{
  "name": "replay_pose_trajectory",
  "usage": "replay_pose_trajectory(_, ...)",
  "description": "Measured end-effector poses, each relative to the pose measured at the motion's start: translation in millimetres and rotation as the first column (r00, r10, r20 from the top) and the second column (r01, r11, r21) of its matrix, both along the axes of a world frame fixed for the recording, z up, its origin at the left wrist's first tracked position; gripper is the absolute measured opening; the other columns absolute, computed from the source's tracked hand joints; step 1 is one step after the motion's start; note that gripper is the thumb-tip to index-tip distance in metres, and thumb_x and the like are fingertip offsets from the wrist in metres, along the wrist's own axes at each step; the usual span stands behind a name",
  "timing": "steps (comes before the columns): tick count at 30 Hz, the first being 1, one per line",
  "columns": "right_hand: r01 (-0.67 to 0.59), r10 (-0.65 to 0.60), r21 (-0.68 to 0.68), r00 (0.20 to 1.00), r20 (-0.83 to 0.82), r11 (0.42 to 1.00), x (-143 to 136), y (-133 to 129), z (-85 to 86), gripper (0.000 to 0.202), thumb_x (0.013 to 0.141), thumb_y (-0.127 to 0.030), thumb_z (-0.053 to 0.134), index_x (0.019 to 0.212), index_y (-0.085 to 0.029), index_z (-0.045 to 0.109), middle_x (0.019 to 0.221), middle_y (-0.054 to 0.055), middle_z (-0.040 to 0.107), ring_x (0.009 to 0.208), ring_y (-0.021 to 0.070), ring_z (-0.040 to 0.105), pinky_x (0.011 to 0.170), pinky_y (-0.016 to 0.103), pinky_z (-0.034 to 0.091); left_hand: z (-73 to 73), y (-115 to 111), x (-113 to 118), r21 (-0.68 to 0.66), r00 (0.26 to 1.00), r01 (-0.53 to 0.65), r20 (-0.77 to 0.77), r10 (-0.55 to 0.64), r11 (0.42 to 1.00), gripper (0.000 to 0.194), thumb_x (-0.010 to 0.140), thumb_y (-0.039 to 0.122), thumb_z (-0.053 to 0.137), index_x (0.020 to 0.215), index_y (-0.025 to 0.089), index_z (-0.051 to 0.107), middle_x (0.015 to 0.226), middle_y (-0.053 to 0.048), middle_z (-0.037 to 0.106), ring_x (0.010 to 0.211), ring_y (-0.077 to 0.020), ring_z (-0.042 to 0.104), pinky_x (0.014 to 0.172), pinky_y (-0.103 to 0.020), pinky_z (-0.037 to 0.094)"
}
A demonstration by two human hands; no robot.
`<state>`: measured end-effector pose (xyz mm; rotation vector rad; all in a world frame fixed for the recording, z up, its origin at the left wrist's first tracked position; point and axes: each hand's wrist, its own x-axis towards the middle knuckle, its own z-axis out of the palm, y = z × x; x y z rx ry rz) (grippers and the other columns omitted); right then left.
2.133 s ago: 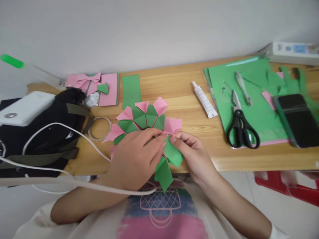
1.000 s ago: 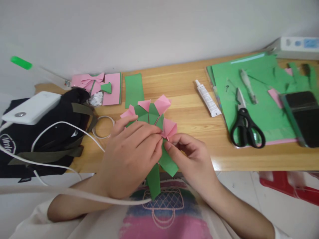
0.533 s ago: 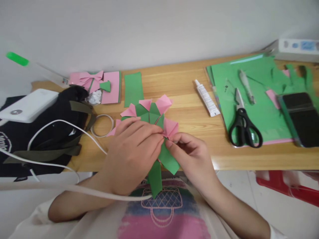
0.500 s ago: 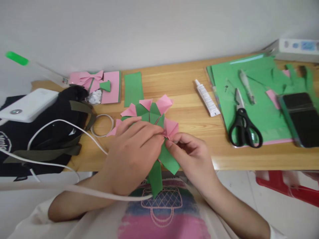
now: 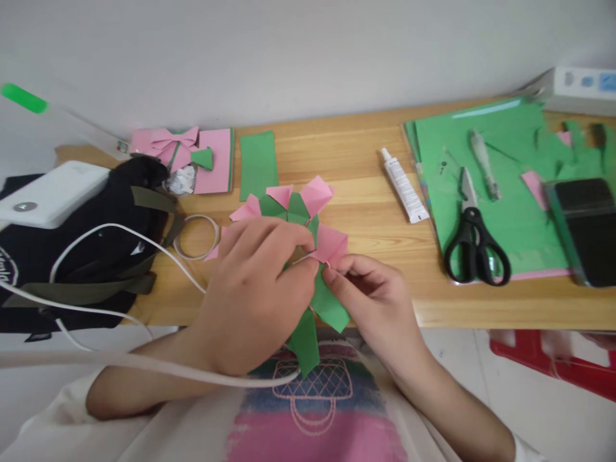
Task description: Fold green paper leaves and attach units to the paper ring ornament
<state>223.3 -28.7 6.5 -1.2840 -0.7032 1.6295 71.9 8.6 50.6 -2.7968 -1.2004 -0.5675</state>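
Left hand (image 5: pixel 255 295): index finger now arches up where it lay flatter half a second ago, and a gap shows between it and the thumb, a pale paper edge crossing it. Reads as an eased hold at this joint, the right hand (image 5: pixel 380 292) apparently left to steady it. Right thumb and forefinger pinch the pink-and-green paper piece (image 5: pixel 330 301) by the lower corner of a pink fold (image 5: pixel 331 242). Left palm covers much of the piece; cannot tell whether its hidden fingers grip. Piece sits between the hands at the desk's near edge; its nearest green flap (image 5: pixel 305 343) hangs past that edge before the printed shirt (image 5: pixel 312 436). Farther up, creased green segments stand side by side in a curve, flared pink tips pointing outward, edges crisp; middle hidden. Beyond, on the wooden desk (image 5: pixel 385 250): black-handled scissors (image 5: pixel 475 244) on green sheets (image 5: pixel 529 237), a white tube (image 5: pixel 405 185) lying capped, label unreadable, and a flat green rectangle (image 5: pixel 258 165) toward the wall (image 5: pixel 308 58).
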Motion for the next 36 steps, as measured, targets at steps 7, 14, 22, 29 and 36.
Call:
replay_pose_trajectory(7, -0.005, 0.005, -0.032, 1.000, -0.004, 0.999, -0.9, 0.7, 0.8, 0.016, 0.072, -0.034, 0.074, 0.069, -0.020, 0.067, 0.066, -0.001, 0.063, 0.057, 0.0108, 0.051, 0.053, 0.024, 0.042, -2.8, -3.1, 0.9, -0.109, 0.992, -0.078, 0.090, 0.088, 0.991, 0.021, 0.086, 0.014, 0.056, 0.070, 0.026, 0.060, 0.089, -0.004, 0.067, 0.082, -0.0245, 0.061, 0.071, -0.048, 0.048)
replay_pose_trajectory(14, -0.015, 0.014, -0.056, 1.000, -0.017, 0.998, -0.3, 0.7, -1.0, 0.015, 0.071, -0.033, 0.074, 0.069, -0.020, 0.068, 0.064, -0.002, 0.062, 0.056, 0.0106, 0.050, 0.053, 0.024, 0.041, -4.4, -4.8, 0.3, -0.129, 0.985, -0.097, 0.130, 0.114, 0.987, 0.019, 0.084, 0.013, 0.058, 0.068, 0.024, 0.060, 0.089, -0.006, 0.068, 0.082, -0.0261, 0.062, 0.072, -0.051, 0.049)
replay_pose_trajectory(22, -0.002, 0.001, -0.058, 1.000, -0.022, 0.998, -0.9, 1.4, -2.3, 0.016, 0.071, -0.034, 0.074, 0.068, -0.020, 0.068, 0.064, -0.002, 0.063, 0.055, 0.0100, 0.049, 0.051, 0.023, 0.040, -9.6, -6.4, 4.2, -0.144, 0.963, -0.158, 0.196, 0.185, 0.977, 0.016, 0.083, 0.012, 0.059, 0.070, 0.022, 0.063, 0.090, -0.007, 0.068, 0.084, -0.0245, 0.064, 0.072, -0.046, 0.052)
replay_pose_trajectory(29, 0.010, -0.012, -0.049, 0.999, -0.041, 0.999, -2.7, 3.4, -1.3, 0.018, 0.071, -0.036, 0.076, 0.067, -0.020, 0.068, 0.066, -0.001, 0.065, 0.060, 0.0116, 0.053, 0.055, 0.024, 0.044, -9.7, -10.7, 9.7, -0.185, 0.950, -0.199, 0.207, 0.236, 0.962, 0.020, 0.085, 0.013, 0.058, 0.069, 0.024, 0.063, 0.094, -0.006, 0.067, 0.088, -0.0247, 0.063, 0.076, -0.048, 0.052)
replay_pose_trajectory(36, -0.032, 0.015, -0.124, 0.990, -0.141, 0.992, 2.0, 6.2, -4.9, 0.025, 0.065, -0.041, 0.081, 0.065, -0.019, 0.070, 0.063, -0.002, 0.065, 0.055, 0.0091, 0.051, 0.051, 0.021, 0.041, -15.6, -11.1, 10.3, -0.108, 0.966, -0.137, 0.204, 0.157, 0.985, 0.017, 0.082, 0.008, 0.061, 0.070, 0.019, 0.065, 0.094, -0.009, 0.069, 0.086, -0.0248, 0.064, 0.075, -0.046, 0.050)
